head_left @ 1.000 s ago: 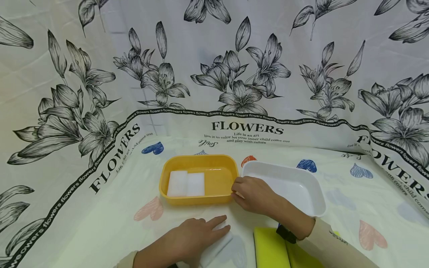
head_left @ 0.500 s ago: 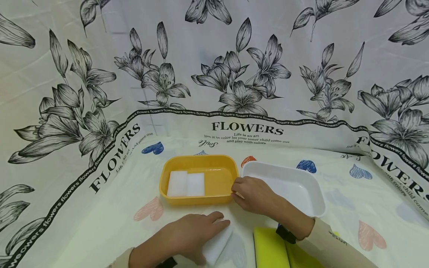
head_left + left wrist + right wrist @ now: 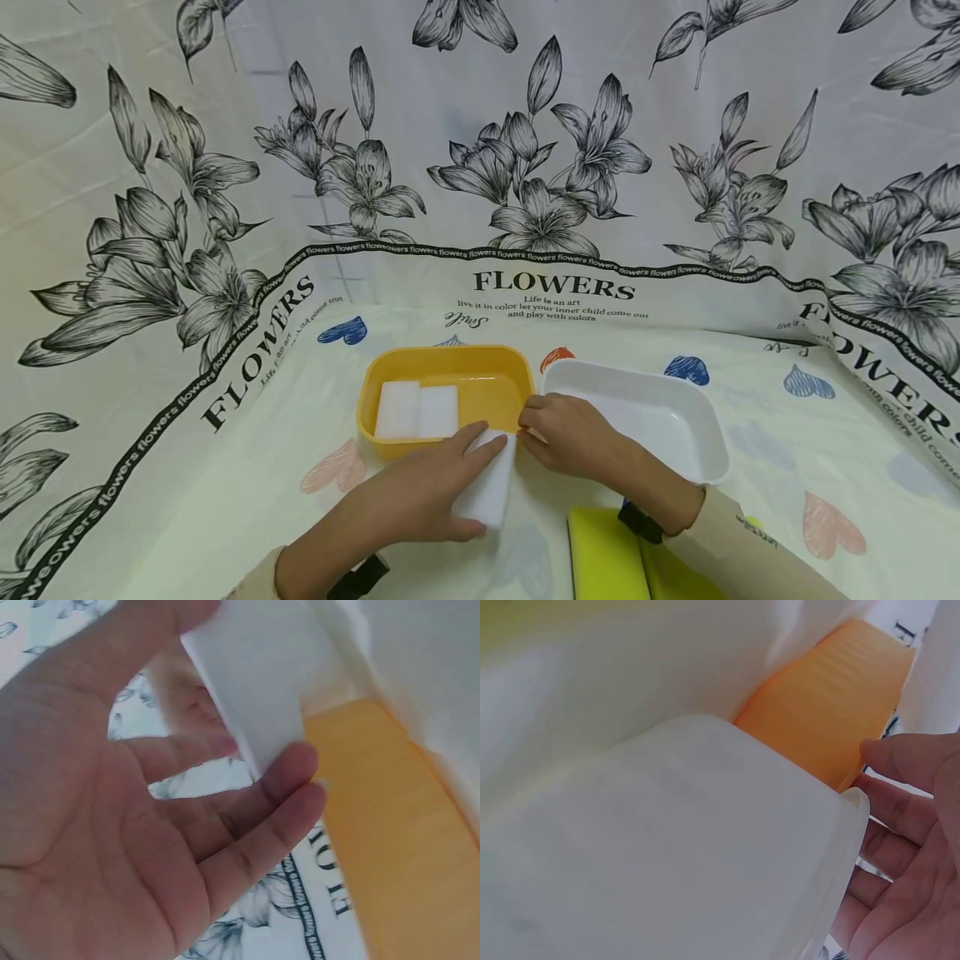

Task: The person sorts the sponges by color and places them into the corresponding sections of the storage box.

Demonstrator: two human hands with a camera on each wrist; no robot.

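Observation:
My left hand (image 3: 420,492) grips a white sponge block (image 3: 489,492) between thumb and fingers. The block is tilted, its far end over the front rim of a yellow tray (image 3: 493,390). Two more white blocks (image 3: 397,408) lie side by side in the tray's left half. With thumb and fingers, my right hand (image 3: 566,437) pinches the tray's right rim. The left wrist view shows the held block (image 3: 255,682) between the thumb and curled fingertips, beside the tray's wall (image 3: 405,832). In the right wrist view the thumb rests on the edge of the tray (image 3: 825,705).
A white tray (image 3: 667,425) stands right of the yellow one, partly behind my right forearm. Folded yellow-green pieces (image 3: 607,554) lie at the front, partly under that arm. Below everything is a heart-printed cloth (image 3: 247,500); a flower-printed curtain (image 3: 450,125) hangs behind.
My left hand has picked up the white sponge block from the cloth and carried it forward to the yellow tray's front rim. My right hand has stayed on the tray's rim.

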